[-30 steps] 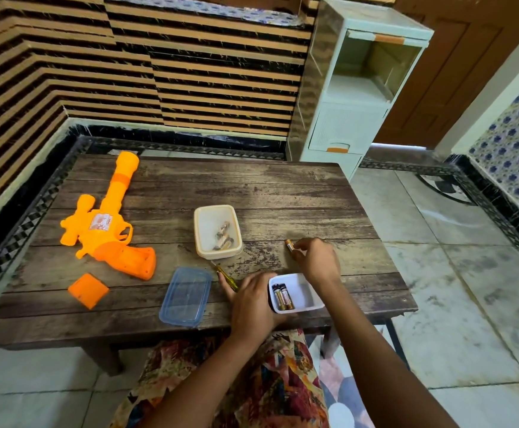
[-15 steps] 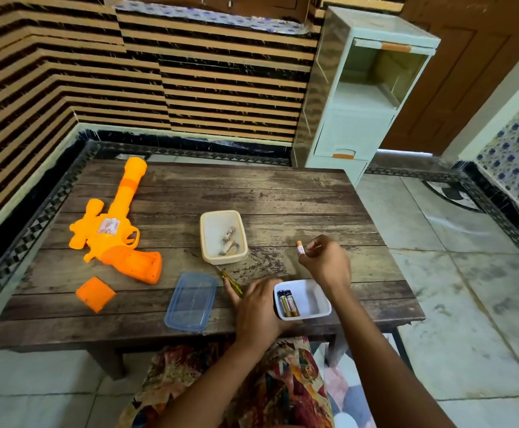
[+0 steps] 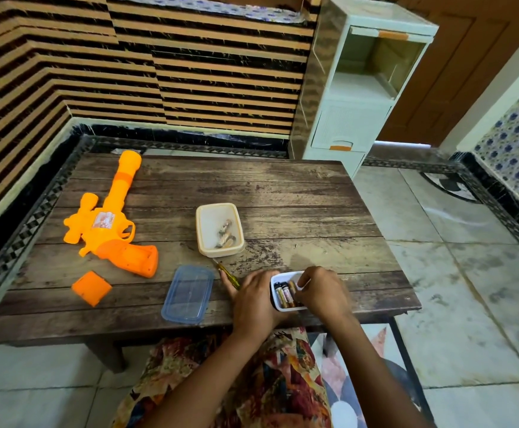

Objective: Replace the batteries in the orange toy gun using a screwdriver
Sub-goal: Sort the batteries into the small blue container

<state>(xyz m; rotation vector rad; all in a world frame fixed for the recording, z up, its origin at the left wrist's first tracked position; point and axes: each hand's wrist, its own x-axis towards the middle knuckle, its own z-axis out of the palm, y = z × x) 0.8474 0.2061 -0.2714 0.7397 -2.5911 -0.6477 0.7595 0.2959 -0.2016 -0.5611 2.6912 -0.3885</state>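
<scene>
Head view: at the table's near edge the right hand, which half a second ago held one battery up above the table just beyond the tray, now reaches down into it. Its fingers curl over the right half of the tray and hide their tips, so it cannot be told whether they still pinch that battery or have let it go. About three batteries now show side by side in the tray's left half, where two lay before, so the raised one is probably back among them. The left hand stays wrapped round the tray's left wall and steadies it. The screwdriver pokes out from under its fingers toward the far left; whether it is gripped or merely lies there is unclear.

Left of the hands lies the blue lid, and further left the orange cover, off the gun. The gun lies flat at the left, well apart from both hands, muzzle to the far side. The tub sits mid-table, holding small metal pieces.

So the person seems to be sorting cells; no battery has yet gone to the gun, and the cover is still to be refitted.
</scene>
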